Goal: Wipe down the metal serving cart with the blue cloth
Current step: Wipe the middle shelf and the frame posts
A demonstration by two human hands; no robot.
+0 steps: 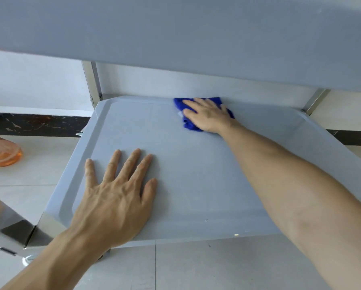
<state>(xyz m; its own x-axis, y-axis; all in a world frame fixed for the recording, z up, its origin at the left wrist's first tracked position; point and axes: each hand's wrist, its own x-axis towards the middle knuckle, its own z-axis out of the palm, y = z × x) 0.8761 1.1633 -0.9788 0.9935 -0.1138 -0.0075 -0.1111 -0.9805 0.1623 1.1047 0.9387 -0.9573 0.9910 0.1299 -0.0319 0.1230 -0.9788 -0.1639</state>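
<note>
Nearest, the left hand point(114, 197) lies flat, fingers point(133, 164) apart, bracing the cart's lower shelf point(196, 185). Farther back, the right hand point(206, 116) presses the blue cloth point(188, 124) against the rear edge, fingers straight; even, overlapping strokes into that corner would serve best

No text, label, brand, number or sign can be read anywhere in view; every surface that shows is plain and unmarked.
</note>
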